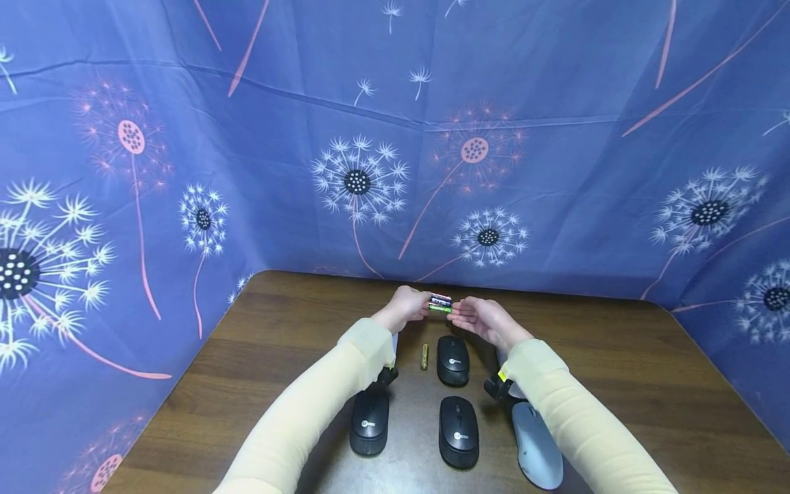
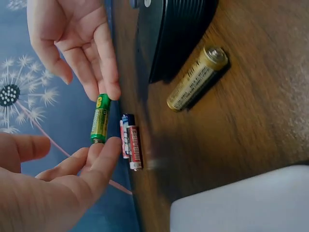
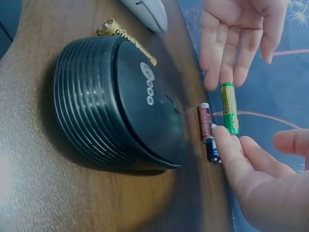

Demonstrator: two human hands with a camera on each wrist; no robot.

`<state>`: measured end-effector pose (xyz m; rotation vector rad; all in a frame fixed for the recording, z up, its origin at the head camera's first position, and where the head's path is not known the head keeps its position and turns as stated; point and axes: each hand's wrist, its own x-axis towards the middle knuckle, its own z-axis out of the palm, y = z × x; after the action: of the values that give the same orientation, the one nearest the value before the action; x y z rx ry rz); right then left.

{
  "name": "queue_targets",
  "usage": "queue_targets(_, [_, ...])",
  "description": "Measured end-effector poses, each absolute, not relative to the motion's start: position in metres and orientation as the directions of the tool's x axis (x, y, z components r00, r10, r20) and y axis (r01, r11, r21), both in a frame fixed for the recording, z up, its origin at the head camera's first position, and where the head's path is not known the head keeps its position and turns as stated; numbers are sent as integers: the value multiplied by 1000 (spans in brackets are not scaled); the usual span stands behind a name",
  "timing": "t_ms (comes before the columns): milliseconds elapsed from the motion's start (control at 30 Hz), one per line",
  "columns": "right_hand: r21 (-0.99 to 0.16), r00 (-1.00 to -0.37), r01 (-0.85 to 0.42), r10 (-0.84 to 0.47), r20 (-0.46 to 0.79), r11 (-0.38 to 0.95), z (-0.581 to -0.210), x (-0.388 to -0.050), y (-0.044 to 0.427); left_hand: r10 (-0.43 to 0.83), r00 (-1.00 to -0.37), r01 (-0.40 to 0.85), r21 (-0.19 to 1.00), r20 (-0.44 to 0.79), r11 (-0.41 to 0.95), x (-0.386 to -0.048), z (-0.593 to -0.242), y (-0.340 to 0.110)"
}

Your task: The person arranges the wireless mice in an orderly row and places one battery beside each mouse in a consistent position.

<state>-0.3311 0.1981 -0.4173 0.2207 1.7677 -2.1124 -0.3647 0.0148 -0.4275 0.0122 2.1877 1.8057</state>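
Observation:
Both hands meet near the table's back edge. Fingertips of the left hand [image 1: 407, 305] [image 2: 63, 193] touch one end of a green-and-gold battery [image 2: 100, 118] [image 3: 230, 108]; those of the right hand [image 1: 490, 321] [image 3: 270, 181] touch its other end. The fingers of both hands are fairly straight, with the thumbs held off the battery. Beside it lie a red-and-white battery [image 2: 133, 147] [image 3: 205, 122] and a blue one [image 3: 213, 152], close together on the table. A gold battery [image 1: 424, 357] [image 2: 198, 79] lies apart, nearer the person.
Black mice stand at the centre [image 1: 453, 360], front centre [image 1: 459, 432] and front left [image 1: 369, 422]. A grey mouse [image 1: 537, 446] is by the right forearm. Behind the wooden table [image 1: 654, 384] hangs a blue cloth [image 1: 395, 123] with dandelion prints.

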Motion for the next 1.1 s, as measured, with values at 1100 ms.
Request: queue_targets(1100, [-930, -917, 329, -291, -273, -163, -370, -303, 211, 231, -936, 346, 817, 266, 461, -310, -379, 10])
